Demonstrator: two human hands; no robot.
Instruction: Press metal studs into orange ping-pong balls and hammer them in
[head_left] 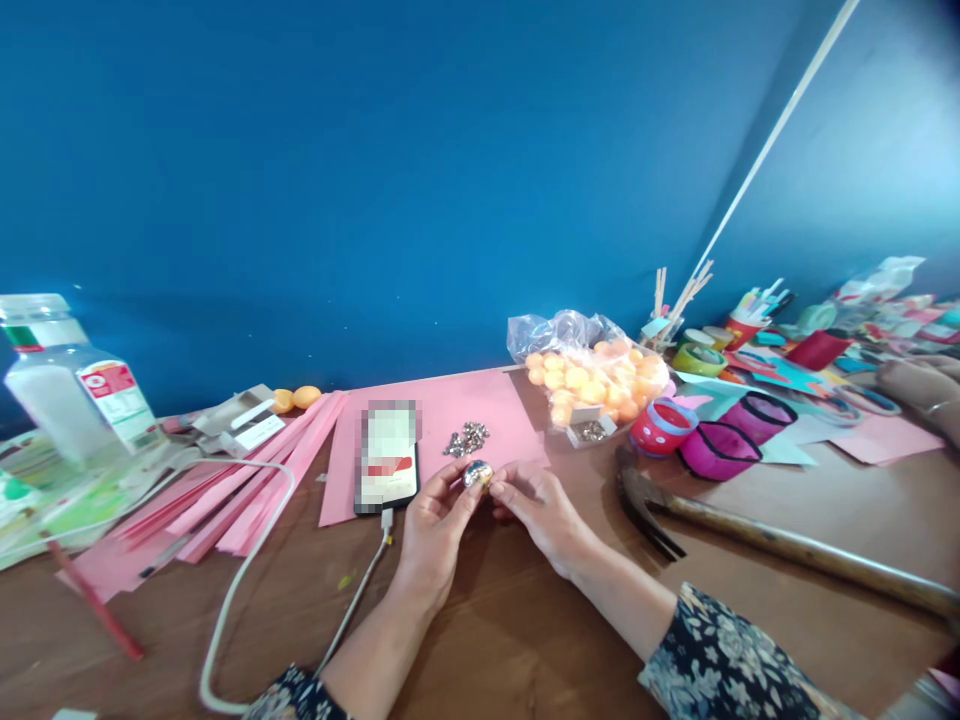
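My left hand [439, 520] is closed around a small ball [477, 474] whose surface is shiny silver and gold. At the ball's right side, my right hand [532, 505] pinches thumb and fingers together; anything between them is too small to make out. Just beyond the ball, a heap of small shiny metal tacks [469, 438] lies on a pink paper sheet [480, 395]. A smartphone [388, 460], its screen lit and partly blurred, rests on that sheet to the left. More tacks sit in an open little box [591, 430] to the right.
Behind the box stands a clear bag of orange balls [600, 380]. A claw hammer [780, 540] lies on the right, near purple cups [720, 450]. Pink paper strips [225, 490], a white cable [225, 610] and a bottle [82, 380] occupy the left. Another person's hand [919, 380] shows far right.
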